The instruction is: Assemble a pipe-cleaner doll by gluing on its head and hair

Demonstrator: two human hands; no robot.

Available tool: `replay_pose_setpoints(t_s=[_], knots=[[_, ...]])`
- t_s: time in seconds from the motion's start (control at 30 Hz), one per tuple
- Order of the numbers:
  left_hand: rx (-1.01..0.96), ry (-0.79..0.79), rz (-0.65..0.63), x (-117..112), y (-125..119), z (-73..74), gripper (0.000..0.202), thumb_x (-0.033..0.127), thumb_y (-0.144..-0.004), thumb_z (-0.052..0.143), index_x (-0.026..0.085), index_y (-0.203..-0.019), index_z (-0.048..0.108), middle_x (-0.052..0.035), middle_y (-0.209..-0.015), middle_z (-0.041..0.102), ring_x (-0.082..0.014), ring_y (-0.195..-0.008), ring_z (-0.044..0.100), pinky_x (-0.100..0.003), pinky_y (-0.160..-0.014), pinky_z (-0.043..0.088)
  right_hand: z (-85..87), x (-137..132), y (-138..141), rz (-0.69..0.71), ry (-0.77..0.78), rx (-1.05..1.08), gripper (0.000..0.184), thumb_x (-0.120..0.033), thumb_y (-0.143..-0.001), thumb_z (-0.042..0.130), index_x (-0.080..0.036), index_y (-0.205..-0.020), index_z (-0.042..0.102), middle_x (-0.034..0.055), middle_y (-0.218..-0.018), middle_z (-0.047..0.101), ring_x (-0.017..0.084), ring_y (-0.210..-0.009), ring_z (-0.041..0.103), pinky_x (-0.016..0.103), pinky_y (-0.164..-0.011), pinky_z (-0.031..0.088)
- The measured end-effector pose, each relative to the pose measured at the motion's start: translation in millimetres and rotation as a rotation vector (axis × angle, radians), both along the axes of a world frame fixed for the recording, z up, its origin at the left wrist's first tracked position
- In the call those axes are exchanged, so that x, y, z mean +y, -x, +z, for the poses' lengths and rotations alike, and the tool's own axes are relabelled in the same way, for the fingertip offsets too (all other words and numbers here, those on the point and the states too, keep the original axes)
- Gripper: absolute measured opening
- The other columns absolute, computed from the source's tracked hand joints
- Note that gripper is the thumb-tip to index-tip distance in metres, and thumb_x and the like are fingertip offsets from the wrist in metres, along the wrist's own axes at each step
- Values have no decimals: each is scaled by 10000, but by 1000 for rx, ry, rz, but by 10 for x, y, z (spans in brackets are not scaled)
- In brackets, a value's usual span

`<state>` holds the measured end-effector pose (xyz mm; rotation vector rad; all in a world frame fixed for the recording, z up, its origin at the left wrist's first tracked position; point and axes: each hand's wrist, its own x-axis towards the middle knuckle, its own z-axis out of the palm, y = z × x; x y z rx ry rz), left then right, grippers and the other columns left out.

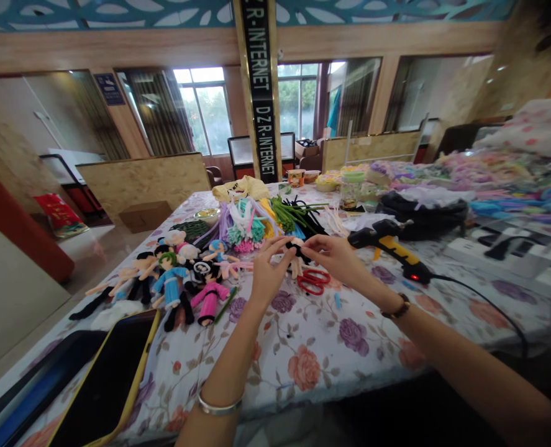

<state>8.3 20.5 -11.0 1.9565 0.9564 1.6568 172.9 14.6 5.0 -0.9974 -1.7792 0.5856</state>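
Over the middle of the flowered table, my left hand (271,267) and my right hand (335,257) meet around a small black-and-pale doll (295,247). Fingertips of both hands pinch it from either side and cover part of it, so its exact shape is hard to make out. Pale strips hang beneath it. Just below lie red-handled scissors (313,282), blades hidden. A black-and-yellow glue gun (396,251) with a lit red light rests beyond my right wrist. Several finished-looking fuzzy dolls (170,276) are heaped left of my hands.
Bundles of colored pipe cleaners (247,223) lie behind my hands. Two phones, one yellow-cased (107,379), sit front left. A black bag (419,214) and a white power strip (499,254) are at right. The glue gun's cord (489,307) runs toward the right edge.
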Motion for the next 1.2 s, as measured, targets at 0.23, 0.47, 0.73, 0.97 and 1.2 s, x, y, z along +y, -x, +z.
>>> replay_pose_setpoints(t_s=[0.23, 0.47, 0.73, 0.97, 1.2], knots=[[-157, 82, -13, -34, -15, 39, 210, 331, -730, 653, 190, -876, 708, -73, -983, 648, -166, -925, 612, -268, -741, 519, -31, -20, 46, 31, 9, 48, 226, -414, -764, 596, -190, -774, 626, 39, -751, 662, 166, -685, 615, 284, -610, 483], [-220, 137, -6, -19, -2, 45, 202, 332, -723, 647, 187, -850, 710, -62, -953, 671, -163, -909, 617, -256, -731, 507, -28, -17, 17, 60, -18, 48, 188, -356, -739, 643, -189, -821, 611, 30, -771, 664, 154, -681, 623, 301, -659, 515], [-321, 185, 6, 37, 22, 1, 217, 319, -721, 649, 173, -868, 714, -64, -944, 689, -166, -893, 622, -238, -723, 492, 5, -44, 7, 69, -41, -160, 75, -212, -740, 609, -181, -803, 637, 26, -738, 694, 157, -679, 652, 281, -668, 523], [-278, 165, -25, 48, 19, -31, 225, 328, -750, 623, 201, -912, 716, -55, -976, 703, -179, -919, 636, -269, -792, 495, -31, -11, 10, 46, -117, -197, 108, -172, -783, 545, -195, -854, 623, 18, -788, 704, 150, -716, 658, 270, -687, 521], [-271, 176, 16, 25, 22, -15, 239, 332, -742, 631, 184, -912, 712, -57, -946, 712, -164, -834, 658, -266, -773, 506, -31, -18, 3, 36, -153, -210, 151, -186, -786, 561, -208, -934, 583, 20, -782, 700, 157, -722, 659, 281, -689, 517]])
